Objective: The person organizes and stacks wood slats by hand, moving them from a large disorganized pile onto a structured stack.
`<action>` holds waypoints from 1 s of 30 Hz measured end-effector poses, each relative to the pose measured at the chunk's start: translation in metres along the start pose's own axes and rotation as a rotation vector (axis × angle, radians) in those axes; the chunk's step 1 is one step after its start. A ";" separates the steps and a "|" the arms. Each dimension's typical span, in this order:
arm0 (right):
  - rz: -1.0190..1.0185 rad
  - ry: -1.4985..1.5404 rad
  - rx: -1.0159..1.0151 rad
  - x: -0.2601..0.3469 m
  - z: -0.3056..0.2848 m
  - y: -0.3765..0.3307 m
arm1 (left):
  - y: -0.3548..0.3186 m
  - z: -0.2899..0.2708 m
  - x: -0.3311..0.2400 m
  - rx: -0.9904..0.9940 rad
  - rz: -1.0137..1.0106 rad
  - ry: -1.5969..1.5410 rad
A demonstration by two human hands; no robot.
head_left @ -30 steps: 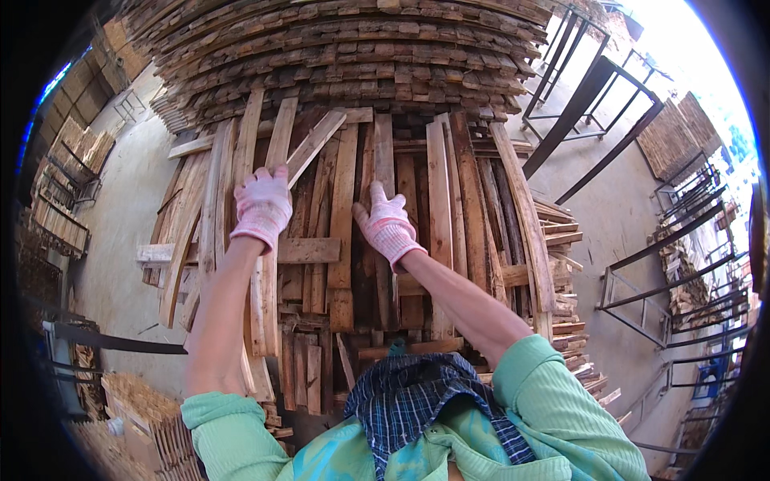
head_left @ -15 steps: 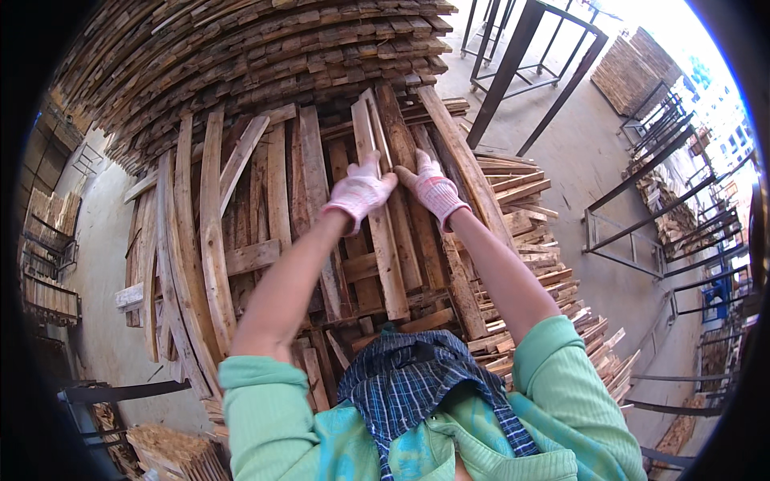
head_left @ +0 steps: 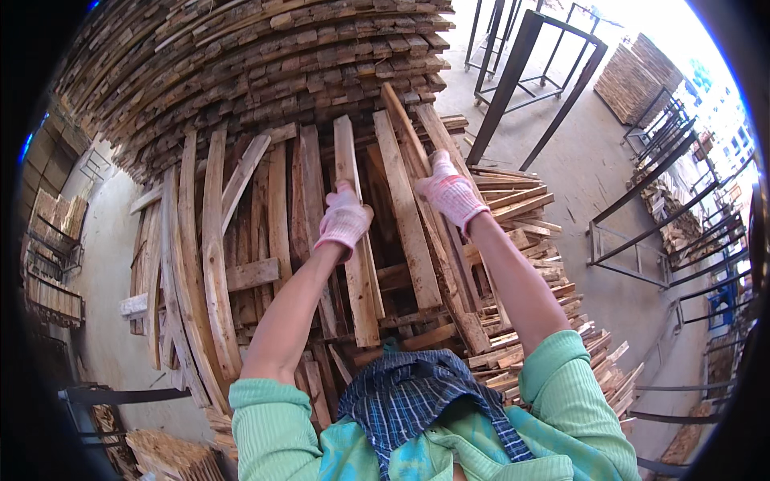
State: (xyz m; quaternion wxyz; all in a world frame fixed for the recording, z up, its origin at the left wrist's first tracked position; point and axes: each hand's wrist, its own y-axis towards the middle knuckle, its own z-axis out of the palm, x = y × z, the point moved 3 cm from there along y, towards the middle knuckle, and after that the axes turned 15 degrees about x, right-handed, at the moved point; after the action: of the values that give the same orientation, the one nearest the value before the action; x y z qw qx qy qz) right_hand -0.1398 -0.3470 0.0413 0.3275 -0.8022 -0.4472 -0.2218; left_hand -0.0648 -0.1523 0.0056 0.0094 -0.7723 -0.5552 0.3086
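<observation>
Our left hand (head_left: 345, 221) grasps a pale wooden slat (head_left: 345, 151) running beneath it, our right hand (head_left: 451, 192) a browner slat (head_left: 404, 127), both probably stiff, light, splintery, best held mid-length.

A tall stack of flat brown wooden boards (head_left: 265, 72) stood behind the loose, long, tan wooden planks (head_left: 212, 240). The loose planks lay side by side before the person (head_left: 417, 389). The left hand in its pink-and-white knit glove (head_left: 345, 218) was on a pale flat wooden plank (head_left: 361, 297). The right hand in its pink-and-white knit glove (head_left: 451, 188) was on a narrow brown wooden plank (head_left: 407, 132). Between the hands lay a straight tan wooden plank (head_left: 405, 212). On the left, a short tan wooden crosspiece (head_left: 253, 275) ran under some loose planks. Thin tan wooden sticks (head_left: 553, 297) lay in a heap on the right. A tall dark metal frame (head_left: 507, 84) stood right of the stack, on the flat grey floor (head_left: 577, 192).
</observation>
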 end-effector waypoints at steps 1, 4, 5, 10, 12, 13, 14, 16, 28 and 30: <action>-0.010 -0.033 0.020 0.001 0.002 -0.002 | 0.009 0.009 0.002 -0.051 0.031 0.128; -0.031 -0.220 -0.006 0.024 0.030 -0.008 | 0.035 0.028 -0.002 -0.319 0.113 0.281; -0.077 -0.271 -0.041 0.056 0.055 -0.023 | 0.059 0.039 0.027 -0.550 0.125 0.295; 0.035 -0.458 0.020 0.031 0.069 0.014 | 0.036 0.013 -0.002 -0.418 0.177 0.504; -0.008 -0.279 0.077 0.013 0.049 0.013 | 0.028 -0.012 0.014 -0.180 0.043 0.412; -0.020 -0.151 0.165 0.017 0.035 0.008 | 0.025 -0.013 0.020 -0.151 -0.007 0.403; -0.024 -0.196 0.160 0.019 0.028 -0.004 | 0.024 -0.014 0.025 -0.121 -0.054 0.393; -0.083 -0.167 0.133 0.002 0.019 -0.021 | 0.031 -0.012 0.022 -0.121 -0.043 0.434; 0.036 -0.335 0.259 0.000 0.043 -0.074 | 0.028 -0.061 0.070 0.183 0.281 0.509; 0.104 -0.305 0.281 0.003 0.042 -0.074 | 0.026 -0.056 0.077 0.138 0.305 0.556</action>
State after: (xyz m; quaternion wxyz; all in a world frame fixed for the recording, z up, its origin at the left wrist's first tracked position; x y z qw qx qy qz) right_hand -0.1994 -0.2860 0.0383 0.3758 -0.7949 -0.4761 -0.0159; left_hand -0.0009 -0.0773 0.0059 0.1665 -0.8988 -0.3872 0.1205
